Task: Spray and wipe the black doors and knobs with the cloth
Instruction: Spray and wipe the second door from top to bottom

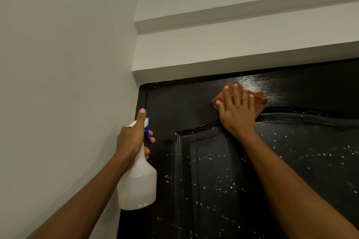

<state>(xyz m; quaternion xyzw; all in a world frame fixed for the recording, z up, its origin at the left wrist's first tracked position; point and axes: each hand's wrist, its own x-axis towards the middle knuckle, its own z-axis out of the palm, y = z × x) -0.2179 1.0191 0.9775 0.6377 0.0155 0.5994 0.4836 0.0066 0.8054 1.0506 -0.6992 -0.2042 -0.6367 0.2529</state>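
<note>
At the far left a pale wall (64,64) ran up bare to the ceiling, meeting the black door frame (141,101) at a corner. Just in front of that edge the left hand (134,137) was raised with its grip closed round the neck of a white spray bottle (138,184): the thumb stood straight up along the back of the head, and the fingers curled round the front by the blue trigger (148,132). The translucent body of the bottle hung below the hand, overlapping the door's left edge. To the right, the black door (213,170) filled the lower part of the view, glossy, with a raised arched panel and white flecks of spray scattered across it. Higher up, near the door's top rail, the right hand (238,110) lay flat with fingers spread, its grip open, pressing an orange-brown cloth (258,103) against the door. The cloth showed above the fingertips and out past the hand's right side. Right of the cloth the top rail shone wet. Above the door a white lintel (233,60) sat close over the frame, and the door ran on to the right beyond view.
</note>
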